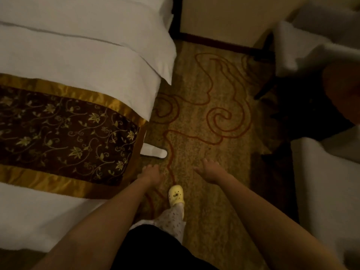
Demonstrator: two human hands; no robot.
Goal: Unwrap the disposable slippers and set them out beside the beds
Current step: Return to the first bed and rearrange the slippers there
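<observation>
Head view: we see one white slipper (154, 153) on the carpet (204, 172), lying just beside the bed (78, 55) and partly tucked under the runner's (64, 131) overhanging edge. Only this one shows; whether its mate lies hidden under the bed edge, we cannot tell.

Left hand (153, 172) hangs just short of the slipper, fingers loosely curled, holding nothing. Right hand (211, 170) is spread wide, palm down over the carpet, also empty. No wrapper is in sight.

Risks, as we judge them: the slipper sits close under the overhang, so a guest may miss it. A nudge from the yellow clog (176, 194), planted near the hands, could push it askew or further under. Light is dim and the frame soft, so alignment is hard to check.

Surroundings: white armchairs (321, 182) stand at right, well apart from the slipper, narrowing the aisle. A dark skirting (214, 40) runs along the far wall. Nothing lies between the hands and the slipper.
</observation>
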